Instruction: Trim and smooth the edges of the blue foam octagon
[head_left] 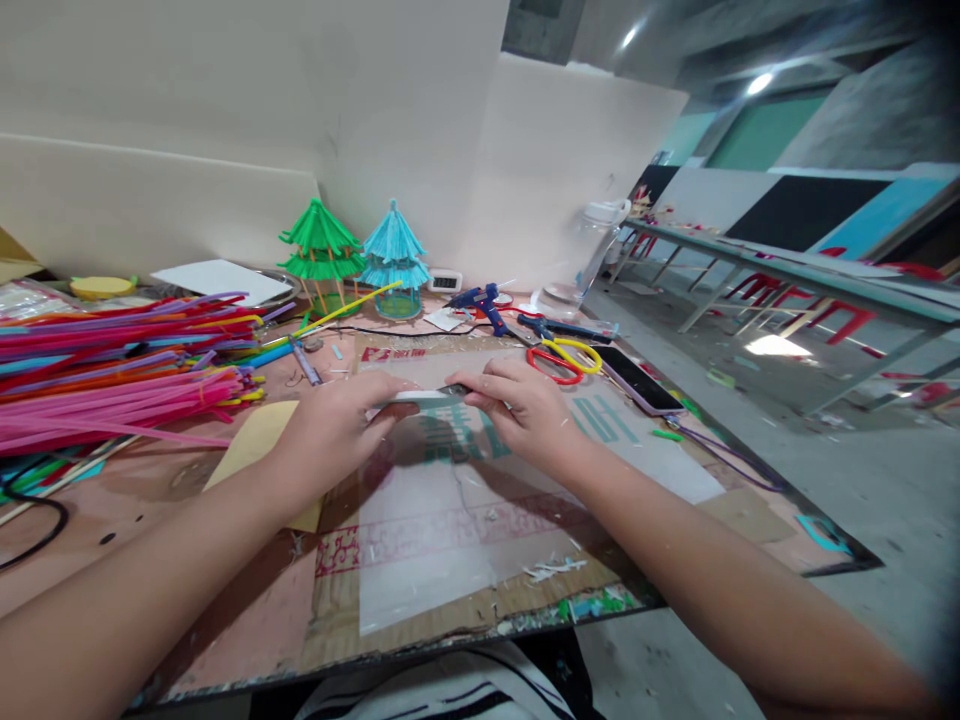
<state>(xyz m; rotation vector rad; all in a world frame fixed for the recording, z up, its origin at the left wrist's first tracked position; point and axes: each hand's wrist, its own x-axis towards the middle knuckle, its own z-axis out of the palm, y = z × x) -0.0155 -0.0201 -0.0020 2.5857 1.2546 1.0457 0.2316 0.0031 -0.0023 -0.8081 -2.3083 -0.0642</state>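
Observation:
My left hand [337, 425] is closed on a thin white flat strip [424, 398], held edge-on above the work sheet. Facing it, my right hand [529, 408] pinches a small dark flat piece [453, 389] that touches or overlaps the strip's right end; its kind is too small to make out. Below both hands lies a translucent plastic sheet [420, 580] with green and red print, on a cardboard board [334, 610]. White scraps [555, 570] are scattered near the board's front edge.
Bundles of coloured pipe cleaners [112, 400] fill the left. Behind stand a green tiered model [321, 240] and a blue one [394, 245]. A glue gun [480, 302], scissors [574, 355], a phone [637, 380] and a clear jug [589, 255] lie or stand at right.

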